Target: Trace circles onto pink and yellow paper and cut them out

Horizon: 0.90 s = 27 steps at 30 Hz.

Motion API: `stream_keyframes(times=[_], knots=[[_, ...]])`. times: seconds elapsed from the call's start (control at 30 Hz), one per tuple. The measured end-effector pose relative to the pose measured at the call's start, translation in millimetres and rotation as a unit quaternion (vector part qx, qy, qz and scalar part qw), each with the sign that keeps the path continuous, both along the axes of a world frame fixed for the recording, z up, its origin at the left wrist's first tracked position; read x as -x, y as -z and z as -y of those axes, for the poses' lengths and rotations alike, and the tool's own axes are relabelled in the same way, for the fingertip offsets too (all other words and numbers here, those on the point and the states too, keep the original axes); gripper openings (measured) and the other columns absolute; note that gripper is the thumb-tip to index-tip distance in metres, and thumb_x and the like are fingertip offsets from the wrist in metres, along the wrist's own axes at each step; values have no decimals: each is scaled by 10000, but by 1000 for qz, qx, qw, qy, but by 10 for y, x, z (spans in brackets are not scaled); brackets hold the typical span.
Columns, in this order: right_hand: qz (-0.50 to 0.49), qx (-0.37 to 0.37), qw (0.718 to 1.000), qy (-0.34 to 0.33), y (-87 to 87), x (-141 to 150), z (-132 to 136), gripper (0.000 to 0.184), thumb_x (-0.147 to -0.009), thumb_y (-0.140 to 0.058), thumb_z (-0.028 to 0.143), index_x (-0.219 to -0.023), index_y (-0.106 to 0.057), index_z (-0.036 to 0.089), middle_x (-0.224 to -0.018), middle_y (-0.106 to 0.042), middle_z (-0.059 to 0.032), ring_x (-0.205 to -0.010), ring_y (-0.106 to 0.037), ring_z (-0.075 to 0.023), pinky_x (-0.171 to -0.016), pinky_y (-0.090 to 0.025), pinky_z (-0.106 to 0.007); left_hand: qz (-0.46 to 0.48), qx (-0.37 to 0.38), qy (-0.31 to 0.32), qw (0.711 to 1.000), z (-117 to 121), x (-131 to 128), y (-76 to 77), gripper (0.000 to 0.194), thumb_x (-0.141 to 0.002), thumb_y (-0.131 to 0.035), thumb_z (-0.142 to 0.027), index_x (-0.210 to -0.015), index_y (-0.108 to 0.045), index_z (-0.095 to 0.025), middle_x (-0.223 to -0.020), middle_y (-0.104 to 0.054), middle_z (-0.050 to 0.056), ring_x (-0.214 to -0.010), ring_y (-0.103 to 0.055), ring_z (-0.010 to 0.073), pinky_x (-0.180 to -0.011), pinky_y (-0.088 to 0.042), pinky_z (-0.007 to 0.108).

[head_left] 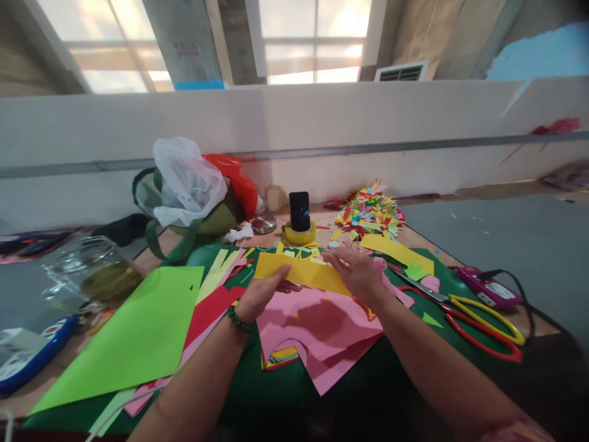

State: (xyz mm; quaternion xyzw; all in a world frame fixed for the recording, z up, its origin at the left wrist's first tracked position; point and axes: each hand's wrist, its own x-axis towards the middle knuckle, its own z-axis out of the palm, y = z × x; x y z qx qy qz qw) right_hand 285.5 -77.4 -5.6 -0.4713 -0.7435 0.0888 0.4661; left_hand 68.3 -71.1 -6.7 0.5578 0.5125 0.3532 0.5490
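item: flat yellow paper strip (309, 273), above stacked pink paper sheets (322, 328). left hand (263, 293): pinching its left part, thumb on the face, seemingly to steady it. right hand (363, 276): at its right end, fingers bent; firmness of grip cannot be told. black phone (299, 210): propped upright on a round yellow tape roll (300, 234), apparently as a stand. long scissors with red-and-yellow handles (442, 299): lying open at right, seemingly for easy reach.

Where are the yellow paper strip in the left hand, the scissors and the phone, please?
Yellow paper strip (311, 274): head view, middle of the strip.
Scissors (440, 297): head view, beside the pivot.
Phone (299, 210): head view, middle of the dark screen.
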Motion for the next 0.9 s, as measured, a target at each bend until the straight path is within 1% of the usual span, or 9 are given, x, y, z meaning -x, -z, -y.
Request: stream_keyframes(times=[0.1, 0.2, 0.3, 0.47, 0.53, 0.63, 0.7, 0.83, 0.9], knots=[[-18, -143, 990, 7, -23, 7, 49, 212, -940, -536, 299, -884, -720, 209, -861, -703, -69, -836, -616, -200, -778, -473, -332, 55, 11, -13, 998, -29, -11, 74, 509, -790, -601, -590, -781, -719, -95, -801, -761, 151, -825, -700, 240, -815, -532, 336], [23, -226, 970, -89, -25, 98, 125, 161, -927, -574, 208, -887, -729, 198, -784, -702, -57, -732, -595, -169, -696, -482, -298, 88, 13, -23, 996, -40, -38, 141, 499, -819, -585, -577, -856, -709, -95, -805, -763, 135, -847, -704, 239, -847, -528, 346], [98, -152, 954, -239, -13, 224, 236, 215, -944, -546, 206, -834, -728, 170, -765, -700, -60, -715, -581, -156, -634, -459, -264, 85, 14, -42, 995, -44, -69, 171, 489, -842, -554, -581, -860, -702, -115, -832, -768, 124, -881, -705, 237, -869, -523, 342], [155, 101, 891, -415, -9, 312, 375, 446, -946, -544, 367, -565, -644, 158, -508, -562, 17, -491, -475, -91, -502, -372, -219, 126, 24, -23, 991, -67, -80, 179, 540, -862, -501, -583, -910, -687, -78, -866, -761, 166, -930, -701, 256, -875, -510, 355], [98, 107, 911, -387, -10, 303, 356, 435, -915, -577, 430, -577, -634, 164, -522, -564, 18, -512, -498, -96, -531, -399, -220, 130, 22, -11, 991, -64, -78, 181, 562, -859, -482, -600, -913, -687, -80, -864, -760, 164, -923, -701, 258, -882, -504, 363], [23, -24, 981, -189, 20, 298, 266, 282, -898, -608, 409, -764, -678, 171, -745, -652, -57, -725, -585, -173, -685, -472, -301, 99, 28, 8, 995, -36, -86, 183, 599, -839, -467, -653, -908, -705, -107, -896, -763, 138, -935, -695, 257, -908, -494, 368], [59, -76, 989, -113, 57, 311, 222, 187, -916, -587, 326, -857, -686, 180, -864, -659, -91, -822, -591, -204, -729, -478, -333, 85, 38, 22, 995, -15, -96, 178, 628, -817, -472, -687, -923, -712, -117, -917, -763, 125, -944, -691, 260, -923, -486, 376], [207, -85, 938, -266, 63, 351, 296, 363, -915, -589, 335, -582, -609, 194, -602, -591, -8, -618, -559, -140, -608, -436, -253, 88, 40, 23, 995, 1, -89, 140, 698, -776, -490, -732, -930, -712, -89, -909, -759, 142, -950, -683, 269, -951, -467, 390], [204, -139, 941, -232, -7, 358, 372, 314, -906, -596, 390, -672, -651, 188, -681, -649, -37, -685, -586, -165, -683, -462, -286, 108, 7, 11, 994, 1, -72, 123, 706, -758, -515, -734, -974, -705, -89, -906, -758, 140, -940, -684, 276, -928, -482, 395]])
